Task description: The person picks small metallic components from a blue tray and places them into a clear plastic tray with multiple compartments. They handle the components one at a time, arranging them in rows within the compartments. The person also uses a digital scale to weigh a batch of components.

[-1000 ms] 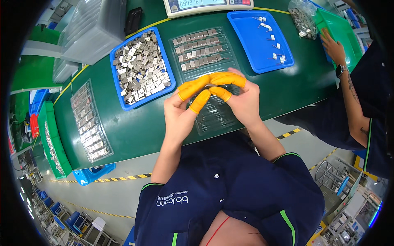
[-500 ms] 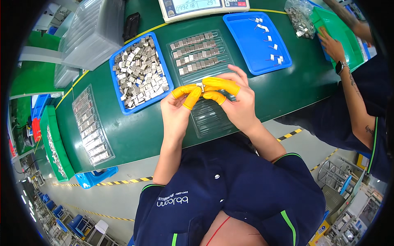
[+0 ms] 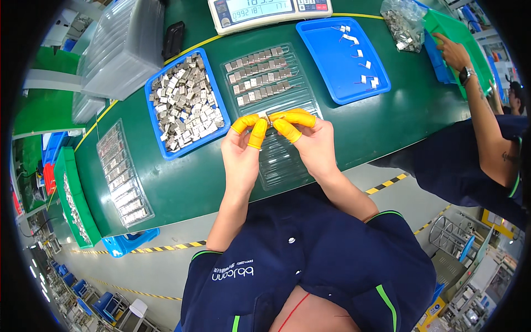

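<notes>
Over the clear ridged tray, my left hand and my right hand meet fingertip to fingertip. Yellow finger cots cover the thumbs and index fingers. Both hands pinch a small metal-and-white block, mostly hidden between the fingertips. Beyond my hands, the tray's far part carries rows of small grey metal blocks, with thin wires at the right ends of rows. To the left stands a blue tray heaped with loose grey and white blocks.
A blue tray with several small wired white pieces lies right. Behind stands a scale. At left are a filled clear tray, a green bin and stacked clear trays. A co-worker's hand is at a green bin.
My right hand's outer fingers have curled in from being stretched out, and its thumb has come up to the small block. The co-worker's hand has shifted at the green bin.
</notes>
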The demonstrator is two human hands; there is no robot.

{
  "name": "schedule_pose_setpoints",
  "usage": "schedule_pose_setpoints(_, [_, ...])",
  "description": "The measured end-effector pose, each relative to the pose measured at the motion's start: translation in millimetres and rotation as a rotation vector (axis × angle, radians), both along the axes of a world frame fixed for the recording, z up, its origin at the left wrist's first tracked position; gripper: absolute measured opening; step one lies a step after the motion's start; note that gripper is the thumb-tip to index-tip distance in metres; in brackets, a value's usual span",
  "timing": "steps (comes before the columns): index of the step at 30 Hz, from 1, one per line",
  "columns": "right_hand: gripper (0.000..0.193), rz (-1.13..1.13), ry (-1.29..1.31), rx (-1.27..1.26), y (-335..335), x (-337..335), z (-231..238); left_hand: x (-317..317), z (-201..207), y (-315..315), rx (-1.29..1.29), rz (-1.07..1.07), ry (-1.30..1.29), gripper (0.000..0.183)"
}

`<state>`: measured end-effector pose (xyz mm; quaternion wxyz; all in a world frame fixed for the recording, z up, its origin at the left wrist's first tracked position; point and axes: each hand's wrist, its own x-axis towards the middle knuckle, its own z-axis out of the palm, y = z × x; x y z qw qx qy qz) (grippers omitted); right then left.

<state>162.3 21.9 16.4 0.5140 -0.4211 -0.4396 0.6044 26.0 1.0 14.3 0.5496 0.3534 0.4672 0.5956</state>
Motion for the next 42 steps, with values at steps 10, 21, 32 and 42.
schedule_pose_setpoints(10, [0.020, 0.417, 0.398, -0.359, 14, 30, -6, -13, 13, 1, -0.114, -0.339, 0.040, 0.018])
schedule_pose_setpoints(21, [0.020, 0.618, -0.040, -0.284, 46, 74, 22, -4, 61, 38, 0.323, -0.607, 0.862, 0.014])
schedule_pose_setpoints(32, [0.023, 0.322, -0.086, -0.022, 92, 69, 20, 10, 20, 71, -0.152, -0.363, 0.260, 0.022])
schedule_pose_setpoints(42, [0.020, -0.023, -0.789, 0.787, 91, 59, -5, 27, 25, 82, -0.227, -0.235, 0.287, 0.022])
